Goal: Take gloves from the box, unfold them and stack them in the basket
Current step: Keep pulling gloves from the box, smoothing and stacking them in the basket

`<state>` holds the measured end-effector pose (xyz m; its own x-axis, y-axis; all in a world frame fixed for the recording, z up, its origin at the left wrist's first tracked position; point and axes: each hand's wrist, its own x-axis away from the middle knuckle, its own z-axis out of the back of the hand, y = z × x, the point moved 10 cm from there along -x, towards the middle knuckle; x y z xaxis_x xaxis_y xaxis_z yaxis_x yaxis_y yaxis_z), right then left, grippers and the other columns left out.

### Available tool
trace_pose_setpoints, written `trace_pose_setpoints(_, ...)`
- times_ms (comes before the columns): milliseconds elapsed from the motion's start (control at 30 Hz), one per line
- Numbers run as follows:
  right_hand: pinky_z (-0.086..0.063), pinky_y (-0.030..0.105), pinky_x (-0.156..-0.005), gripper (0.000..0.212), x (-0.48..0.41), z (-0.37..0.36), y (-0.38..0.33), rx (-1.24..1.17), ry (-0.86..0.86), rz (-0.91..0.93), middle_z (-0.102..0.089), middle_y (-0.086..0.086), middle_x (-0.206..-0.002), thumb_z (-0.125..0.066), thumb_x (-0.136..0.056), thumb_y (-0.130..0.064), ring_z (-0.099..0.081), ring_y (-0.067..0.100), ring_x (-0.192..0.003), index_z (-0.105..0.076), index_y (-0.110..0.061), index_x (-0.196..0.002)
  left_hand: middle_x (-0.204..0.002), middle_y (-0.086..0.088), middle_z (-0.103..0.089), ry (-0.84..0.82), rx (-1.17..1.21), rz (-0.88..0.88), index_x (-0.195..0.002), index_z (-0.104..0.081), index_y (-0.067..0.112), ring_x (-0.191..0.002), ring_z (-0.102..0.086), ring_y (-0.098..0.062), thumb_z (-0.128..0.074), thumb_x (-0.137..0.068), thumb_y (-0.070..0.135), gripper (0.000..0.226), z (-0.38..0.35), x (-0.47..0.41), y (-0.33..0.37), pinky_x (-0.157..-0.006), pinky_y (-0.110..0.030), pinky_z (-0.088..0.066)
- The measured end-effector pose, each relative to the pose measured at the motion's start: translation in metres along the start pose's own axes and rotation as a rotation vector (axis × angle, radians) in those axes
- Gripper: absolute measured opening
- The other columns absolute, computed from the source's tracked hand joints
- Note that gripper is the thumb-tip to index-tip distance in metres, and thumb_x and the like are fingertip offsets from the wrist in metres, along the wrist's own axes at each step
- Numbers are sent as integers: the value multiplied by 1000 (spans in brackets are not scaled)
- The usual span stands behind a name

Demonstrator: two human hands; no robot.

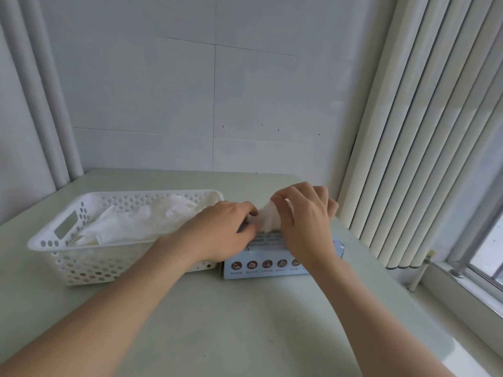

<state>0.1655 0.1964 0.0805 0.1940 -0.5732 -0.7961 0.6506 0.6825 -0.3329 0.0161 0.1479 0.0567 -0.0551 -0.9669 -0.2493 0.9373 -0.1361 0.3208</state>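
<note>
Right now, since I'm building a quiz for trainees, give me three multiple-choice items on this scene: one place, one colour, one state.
1. Against the basket, the box stands: A inside it; B on its right; C on its left.
2. The basket is: A white; B blue; C black.
3. The glove at the box is: A flat on the table; B bunched, partly pulled out; C untouched.
Key: B, the box sits by the basket's right end; A, white perforated walls; B, the right hand grips it above the opening.
</note>
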Motion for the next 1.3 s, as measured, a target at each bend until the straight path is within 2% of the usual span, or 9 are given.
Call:
trace_pose_setpoints(400, -46, 45, -90, 25, 0, 14, -12, -430, 95, -124, -64, -11, -96, -51, -108, -36, -54, 21, -99, -69, -29, -91, -91, 20, -75, 212, 208, 18, -94, -73, 36, -94, -69, -1, -71, -97, 38, 4, 25, -2, -5, -92, -38, -55)
trace_pose_setpoints(533, -48, 46, -92, 24, -2, 17, -20, -493, 74, -128, -63, -15, -103, -47, -108, -43, -54, 18, -108, -66, -39, -94, -92, 20, -74, 282, 308, 1, -121, -65, 40, -98, -69, 1, -79, -90, 41, 33, 36, 3, -1, -91, -33, -54)
trace_pose_setpoints(700, -44, 24, -84, 25, -3, 22, -32, -606, 60, -101, -63, -4, -103, -52, -110, -37, -59, 18, -105, -71, -30, -95, -91, 17, -72, 414, 401, -26, -139, -63, 36, -85, -66, 3, -72, -97, 17, 46, 50, 5, 2, -76, -7, -44)
trace_pose_setpoints(800, -52, 35, -81, 26, -4, 23, -37, -662, 64, -80, -64, 4, -103, -55, -110, -28, -62, 19, -100, -75, -18, -97, -88, 8, -76, 373, 571, -28, -147, -54, 39, -80, -70, -8, -65, -99, 7, 59, 46, 0, -1, -79, -24, -54)
trace_pose_setpoints(900, -54, 33, -80, 28, -2, 23, -43, -725, 32, -96, -66, 4, -106, -58, -109, -31, -65, 19, -103, -78, -17, -95, -97, 3, -79, 393, 692, -39, -118, -76, 31, -87, -76, -21, -62, -99, -2, 40, 50, -2, -6, -84, -49, -62)
trace_pose_setpoints(967, -51, 24, -76, 30, 1, 21, -40, -792, 13, -182, -67, 6, -106, -56, -110, -28, -65, 15, -100, -77, -16, -93, -101, -1, -80, 384, 793, -11, -108, -80, 23, -93, -77, -24, -54, -101, -6, 39, 52, 0, -6, -83, -46, -64)
trace_pose_setpoints(1067, -57, 38, -67, 12, 5, 10, -29, -873, -19, -344, -70, 5, -111, -58, -105, -17, -69, 19, -91, -68, -23, -109, -108, -8, -80, 318, 1050, 44, -108, -80, 10, -100, -77, -27, -42, -103, 2, 39, 52, 4, -2, -87, -40, -63)
trace_pose_setpoints(1200, -61, 34, -81, 40, 10, -2, -25, -799, -143, -414, -69, -12, -120, -68, -99, -27, -71, 15, -99, -59, -34, -137, -116, -9, -77, 334, 1222, 64, -108, -80, 11, -107, -72, -38, -50, -108, 30, 36, 54, 6, -7, -89, -52, -59)
trace_pose_setpoints(1300, -58, 34, -74, 15, 7, -1, -31, -820, -179, -377, -79, -1, -93, -68, -100, -25, -73, 16, -84, -78, -23, -111, -113, -8, -77, 449, 1093, -10, -119, -75, 25, -104, -74, -34, -72, -99, 26, 20, 63, 8, -8, -90, -53, -61)
